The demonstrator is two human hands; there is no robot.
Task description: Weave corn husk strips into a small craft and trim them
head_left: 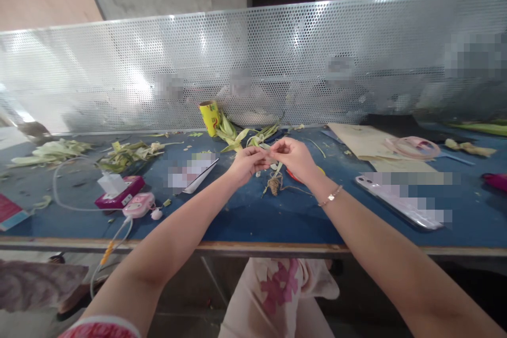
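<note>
My left hand (249, 165) and my right hand (292, 157) meet over the middle of the blue table, fingertips pinched together. Between them is a thin pale strip of corn husk (279, 168), mostly hidden by the fingers. Just below lies a small bundle of brown twine (273, 185), one strand trailing right. Part of a red and yellow object (292, 175) shows behind my right wrist; its kind is hidden. Green corn husks (234, 140) lie beyond my hands, against a yellow can-like tube (209, 118).
A perforated metal screen (273, 58) borders the far edge. Leftward are more husks (129, 156), a purple tissue box (121, 193), a pink corded case (138, 205) and a phone-like device (198, 174). Rightward are a phone (396, 203), brown paper (364, 142) and a pink ribbon coil (414, 147).
</note>
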